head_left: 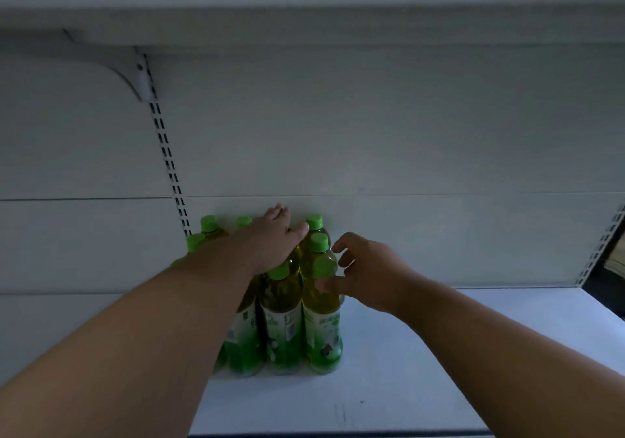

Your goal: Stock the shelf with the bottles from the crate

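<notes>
The left hand (270,238) lies flat, palm down, fingers spread loose over the caps of the back bottles, not gripping anything. The right hand (368,273) is open too, fingers curled apart, with the thumb touching the shoulder of the front-right clear plastic bottle of yellow-green drink (321,316). All of the green-capped bottles (282,319) stand upright, long axis vertical, caps up, packed in tight rows touching each other. Green-and-white labels wrap their lower halves. The cluster sits on the white metal shelf (422,370), left of centre, the back row near the white back panel (406,150).
</notes>
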